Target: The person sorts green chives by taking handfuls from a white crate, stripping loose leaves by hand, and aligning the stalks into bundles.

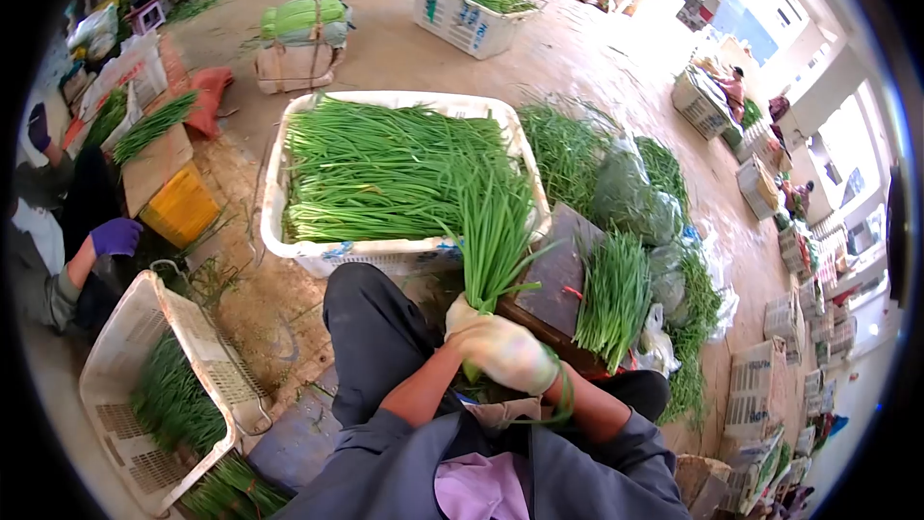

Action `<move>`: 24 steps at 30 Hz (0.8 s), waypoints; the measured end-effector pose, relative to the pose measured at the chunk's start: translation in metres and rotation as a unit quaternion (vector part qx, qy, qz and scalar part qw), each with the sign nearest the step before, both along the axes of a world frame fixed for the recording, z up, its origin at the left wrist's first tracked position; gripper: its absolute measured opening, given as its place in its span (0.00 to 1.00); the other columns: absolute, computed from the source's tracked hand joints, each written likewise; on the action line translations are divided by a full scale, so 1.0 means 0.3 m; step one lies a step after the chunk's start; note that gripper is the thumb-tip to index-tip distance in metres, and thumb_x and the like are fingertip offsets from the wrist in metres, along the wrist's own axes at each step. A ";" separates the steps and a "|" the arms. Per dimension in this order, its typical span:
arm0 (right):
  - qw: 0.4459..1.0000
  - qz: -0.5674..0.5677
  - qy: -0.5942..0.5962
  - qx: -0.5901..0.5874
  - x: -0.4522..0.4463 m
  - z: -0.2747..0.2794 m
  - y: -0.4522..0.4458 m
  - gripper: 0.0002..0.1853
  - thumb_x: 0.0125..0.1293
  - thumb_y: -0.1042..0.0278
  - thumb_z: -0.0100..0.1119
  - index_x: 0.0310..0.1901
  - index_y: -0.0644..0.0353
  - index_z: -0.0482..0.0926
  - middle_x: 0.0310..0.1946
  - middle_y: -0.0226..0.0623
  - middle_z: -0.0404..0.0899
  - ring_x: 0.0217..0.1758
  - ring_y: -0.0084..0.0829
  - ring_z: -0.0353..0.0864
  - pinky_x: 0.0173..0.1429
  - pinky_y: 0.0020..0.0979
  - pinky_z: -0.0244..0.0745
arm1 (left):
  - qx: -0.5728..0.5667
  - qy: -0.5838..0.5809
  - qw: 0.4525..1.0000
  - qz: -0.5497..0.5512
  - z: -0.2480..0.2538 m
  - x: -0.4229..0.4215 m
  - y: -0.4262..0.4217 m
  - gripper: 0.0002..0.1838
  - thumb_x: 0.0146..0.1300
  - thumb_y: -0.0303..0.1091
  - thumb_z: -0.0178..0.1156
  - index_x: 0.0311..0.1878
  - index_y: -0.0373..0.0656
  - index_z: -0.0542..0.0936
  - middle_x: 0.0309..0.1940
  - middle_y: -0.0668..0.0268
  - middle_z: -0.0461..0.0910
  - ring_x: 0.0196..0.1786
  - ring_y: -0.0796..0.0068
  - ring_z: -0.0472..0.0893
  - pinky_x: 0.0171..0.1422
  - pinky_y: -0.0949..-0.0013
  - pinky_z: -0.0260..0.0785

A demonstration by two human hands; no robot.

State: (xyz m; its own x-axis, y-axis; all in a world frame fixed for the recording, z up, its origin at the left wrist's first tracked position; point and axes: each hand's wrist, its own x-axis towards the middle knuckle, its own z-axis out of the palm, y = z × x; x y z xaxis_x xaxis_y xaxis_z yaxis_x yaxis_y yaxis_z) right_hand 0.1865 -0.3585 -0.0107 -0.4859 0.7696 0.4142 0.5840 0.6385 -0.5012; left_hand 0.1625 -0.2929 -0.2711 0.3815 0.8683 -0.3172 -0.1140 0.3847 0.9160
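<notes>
Both my hands, in pale gloves, are together above my lap around the base of an upright bunch of long green stalks [486, 221]. My left hand [464, 318] is mostly covered by my right hand [510, 356], whose fingers wrap the lower stalks. Loose green strands hang by the right wrist. The bunch's leaves fan over the near right corner of a white crate [274, 188] filled with green stalks [385, 173] laid flat. Right of my hands, a bundle of stalks [614, 299] lies on a dark wooden board [558, 270].
A tilted crate [192, 313] with greens stands at left, near a co-worker's purple-gloved hand [116, 237] and a yellow box [180, 207]. Piled greens and plastic bags [630, 193] lie at right. Another full crate [462, 24] stands farther ahead. Other people work at far right.
</notes>
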 end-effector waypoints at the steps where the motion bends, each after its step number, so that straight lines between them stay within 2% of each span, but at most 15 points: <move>1: 0.992 -0.112 0.043 -0.031 0.028 -0.009 -0.004 0.05 0.67 0.73 0.54 0.41 0.60 0.79 0.38 0.37 0.83 0.44 0.41 0.82 0.51 0.35 0.77 | 0.003 0.007 1.000 0.011 0.007 -0.001 -0.002 0.26 0.44 0.34 0.71 0.51 0.42 0.83 0.44 0.57 0.87 0.46 0.59 0.85 0.52 0.64 0.76; 2: 0.969 -0.225 0.086 -0.063 0.050 -0.005 -0.008 0.05 0.70 0.74 0.53 0.41 0.60 0.79 0.34 0.37 0.83 0.38 0.39 0.84 0.45 0.34 0.79 | 0.008 0.032 0.999 0.015 0.036 -0.013 0.006 0.26 0.44 0.35 0.71 0.51 0.42 0.83 0.44 0.57 0.87 0.46 0.58 0.85 0.52 0.64 0.76; 3: 0.920 -0.298 0.192 -0.165 0.078 -0.002 0.014 0.05 0.71 0.73 0.53 0.42 0.62 0.78 0.32 0.37 0.82 0.33 0.34 0.83 0.40 0.33 0.78 | 0.060 0.155 0.986 -0.017 0.195 -0.068 -0.003 0.27 0.42 0.34 0.73 0.51 0.43 0.83 0.43 0.57 0.87 0.46 0.57 0.85 0.53 0.63 0.76; 4: 0.843 -0.369 0.292 -0.262 0.123 -0.002 0.043 0.05 0.72 0.72 0.52 0.43 0.63 0.78 0.29 0.37 0.81 0.28 0.30 0.82 0.35 0.32 0.77 | 0.042 0.133 0.990 -0.024 0.116 -0.054 0.002 0.28 0.41 0.32 0.73 0.51 0.43 0.82 0.43 0.58 0.87 0.47 0.58 0.85 0.54 0.62 0.75; 6: 0.822 -0.422 0.217 -0.314 0.281 -0.075 0.089 0.08 0.69 0.69 0.58 0.41 0.66 0.75 0.28 0.47 0.81 0.36 0.46 0.84 0.39 0.35 0.78 | 0.026 0.142 0.989 -0.015 0.114 -0.048 -0.002 0.28 0.41 0.21 0.69 0.52 0.41 0.81 0.42 0.62 0.86 0.42 0.67 0.85 0.51 0.66 0.76; 7: 0.853 -0.429 0.139 -0.263 0.345 -0.121 0.087 0.09 0.69 0.68 0.58 0.42 0.66 0.75 0.30 0.49 0.82 0.37 0.49 0.84 0.41 0.38 0.77 | 0.028 0.125 0.992 -0.017 0.048 -0.036 0.005 0.29 0.40 0.28 0.72 0.52 0.43 0.81 0.42 0.57 0.87 0.46 0.57 0.85 0.55 0.62 0.76; 8: 0.877 -0.428 0.057 -0.211 0.375 -0.120 0.090 0.09 0.68 0.68 0.58 0.43 0.65 0.76 0.31 0.52 0.82 0.38 0.51 0.83 0.43 0.40 0.77 | 0.039 0.092 0.995 -0.005 0.044 -0.030 0.004 0.29 0.40 0.29 0.71 0.52 0.43 0.81 0.42 0.56 0.86 0.46 0.56 0.85 0.54 0.61 0.76; 10: 0.862 -0.428 0.019 -0.271 0.415 -0.123 0.087 0.11 0.67 0.65 0.59 0.43 0.64 0.77 0.34 0.55 0.82 0.41 0.55 0.82 0.47 0.43 0.77 | 0.074 0.173 0.982 -0.021 0.037 -0.030 0.006 0.27 0.41 0.31 0.71 0.51 0.43 0.81 0.43 0.54 0.86 0.47 0.54 0.85 0.55 0.60 0.76; 13: 0.876 -0.310 -0.158 -0.335 0.435 -0.159 0.098 0.13 0.65 0.64 0.59 0.45 0.64 0.80 0.40 0.54 0.83 0.46 0.54 0.83 0.51 0.44 0.76 | 0.079 0.166 0.983 -0.019 0.055 -0.032 0.005 0.26 0.42 0.33 0.70 0.50 0.43 0.81 0.42 0.53 0.86 0.48 0.52 0.85 0.55 0.60 0.76; 18: 0.861 -0.219 -0.223 -0.400 0.419 -0.142 0.115 0.14 0.62 0.64 0.59 0.46 0.61 0.83 0.43 0.51 0.84 0.48 0.50 0.83 0.52 0.41 0.77 | 0.061 0.155 0.986 -0.008 0.058 -0.033 0.002 0.26 0.43 0.31 0.70 0.50 0.42 0.81 0.41 0.55 0.86 0.46 0.55 0.86 0.54 0.61 0.76; 20: 0.820 -0.153 -0.217 -0.507 0.415 -0.123 0.135 0.13 0.58 0.65 0.62 0.43 0.61 0.83 0.43 0.50 0.84 0.46 0.48 0.83 0.52 0.39 0.78 | 0.006 0.105 0.994 -0.026 0.091 -0.042 0.001 0.25 0.43 0.28 0.70 0.49 0.41 0.81 0.40 0.58 0.87 0.44 0.60 0.86 0.52 0.62 0.76; 21: 0.890 -0.016 -0.225 -0.397 0.516 -0.265 0.129 0.16 0.59 0.65 0.60 0.47 0.61 0.83 0.45 0.48 0.84 0.43 0.48 0.84 0.47 0.41 0.79 | 0.009 0.106 0.994 -0.025 0.111 -0.048 -0.003 0.24 0.42 0.26 0.70 0.49 0.42 0.81 0.40 0.59 0.87 0.43 0.63 0.86 0.50 0.64 0.76; 22: 0.898 0.148 -0.367 -0.192 0.578 -0.373 0.141 0.15 0.61 0.68 0.58 0.48 0.58 0.83 0.51 0.42 0.83 0.44 0.48 0.84 0.49 0.42 0.80 | 0.028 0.118 0.992 -0.024 0.143 -0.056 -0.005 0.25 0.41 0.27 0.71 0.49 0.43 0.82 0.41 0.60 0.87 0.43 0.63 0.85 0.50 0.63 0.76; 23: 0.897 0.169 -0.368 -0.180 0.589 -0.395 0.140 0.20 0.62 0.72 0.55 0.56 0.54 0.82 0.61 0.41 0.79 0.55 0.43 0.82 0.60 0.39 0.78 | 0.079 0.198 0.977 -0.017 0.128 -0.059 -0.004 0.26 0.39 0.30 0.72 0.48 0.44 0.82 0.42 0.61 0.87 0.43 0.60 0.85 0.53 0.61 0.76; 24: 0.894 0.215 -0.365 -0.149 0.503 -0.421 0.297 0.20 0.62 0.72 0.55 0.56 0.54 0.82 0.61 0.41 0.79 0.55 0.43 0.82 0.60 0.39 0.78 | 0.110 0.256 0.960 -0.040 0.123 -0.064 0.003 0.29 0.40 0.36 0.73 0.51 0.46 0.81 0.47 0.59 0.86 0.48 0.57 0.83 0.61 0.60 0.73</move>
